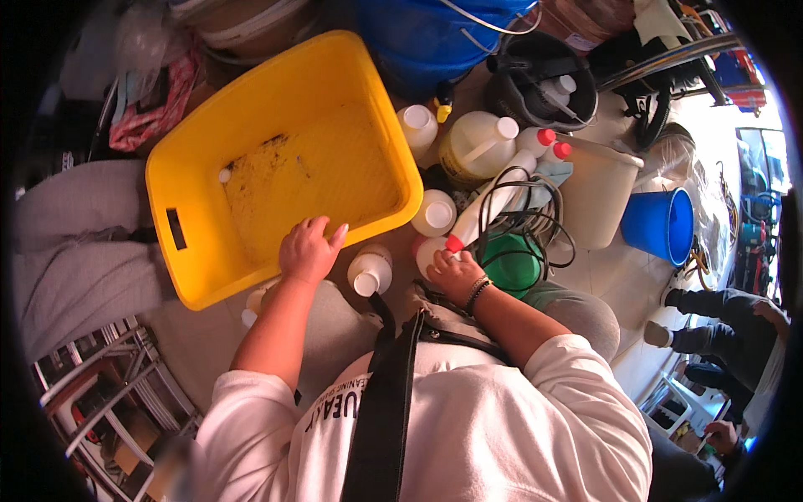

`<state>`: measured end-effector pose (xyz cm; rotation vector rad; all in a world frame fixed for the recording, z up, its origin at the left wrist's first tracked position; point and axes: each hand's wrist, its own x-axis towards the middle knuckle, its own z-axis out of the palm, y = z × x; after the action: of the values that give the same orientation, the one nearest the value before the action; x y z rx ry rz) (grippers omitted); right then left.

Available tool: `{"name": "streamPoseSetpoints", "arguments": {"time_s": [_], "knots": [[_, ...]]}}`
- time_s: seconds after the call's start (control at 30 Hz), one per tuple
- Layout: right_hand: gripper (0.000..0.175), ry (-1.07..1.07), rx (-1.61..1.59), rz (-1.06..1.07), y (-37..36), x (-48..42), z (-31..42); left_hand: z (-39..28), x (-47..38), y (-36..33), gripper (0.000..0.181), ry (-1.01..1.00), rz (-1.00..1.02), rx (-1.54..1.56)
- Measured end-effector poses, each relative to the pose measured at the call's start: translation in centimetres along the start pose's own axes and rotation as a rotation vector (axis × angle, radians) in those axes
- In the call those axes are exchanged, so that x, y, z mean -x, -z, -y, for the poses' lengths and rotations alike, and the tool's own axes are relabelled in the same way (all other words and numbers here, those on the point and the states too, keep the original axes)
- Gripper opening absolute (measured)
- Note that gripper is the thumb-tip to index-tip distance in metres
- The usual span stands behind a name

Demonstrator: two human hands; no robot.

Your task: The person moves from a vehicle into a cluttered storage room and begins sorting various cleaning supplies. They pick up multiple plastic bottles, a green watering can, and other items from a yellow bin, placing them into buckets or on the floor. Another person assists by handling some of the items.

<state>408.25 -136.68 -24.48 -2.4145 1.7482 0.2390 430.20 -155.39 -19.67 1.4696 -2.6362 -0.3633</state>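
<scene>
My left hand point(310, 250) rests at the near rim of a yellow plastic tub point(351, 169), its thumb and fingers spread apart. Dark dirt and a small white round piece point(224, 176) lie on the tub's floor. My right hand point(456, 273) touches the top of a white plastic bottle point(429, 252), beside the red cap of a long white bottle point(495, 191) that leans over; its exact hold is hard to tell. Between my hands stands a white-capped bottle point(370, 270). Another white-capped bottle point(434, 213) is just beyond my right hand, near a green plastic container point(511, 263).
Black and grey cables point(552, 219) lie beside the bottles. A large jug point(473, 144), a black bucket point(539, 81), a beige bin point(593, 194) and blue buckets point(659, 226) stand beyond and right. A person's legs point(88, 232) are left; another person point(728, 332) is far right.
</scene>
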Motion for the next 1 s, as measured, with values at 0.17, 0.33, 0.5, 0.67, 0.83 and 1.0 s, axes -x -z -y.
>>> {"name": "streamPoseSetpoints", "arguments": {"time_s": [0.17,0.33,0.5,0.67,0.83,1.0], "knots": [[0.03,-0.187,-0.256,0.313,0.2,1.0,-0.2,0.0,0.1,0.3,0.038,-0.007,-0.032,0.021],[0.036,-0.43,-0.475,0.251,4.6,1.4,-1.4,0.0,-0.2,0.2,0.039,-0.015,-0.051,0.039],[0.042,-0.49,-0.657,-0.091,17.2,2.2,-5.1,0.2,0.0,0.1,0.039,-0.029,-0.108,0.042],[0.038,-0.391,-0.603,-0.306,28.1,2.3,-9.2,0.1,0.3,0.6,0.039,-0.006,-0.085,0.027],[0.038,-0.731,-0.805,-0.239,36.7,-1.2,-10.4,-0.1,0.4,0.7,0.041,0.032,-0.025,0.063],[0.05,-0.656,-0.742,-0.193,40.5,-6.9,-10.2,0.5,0.5,1.4,0.051,0.088,0.109,0.178]]}}
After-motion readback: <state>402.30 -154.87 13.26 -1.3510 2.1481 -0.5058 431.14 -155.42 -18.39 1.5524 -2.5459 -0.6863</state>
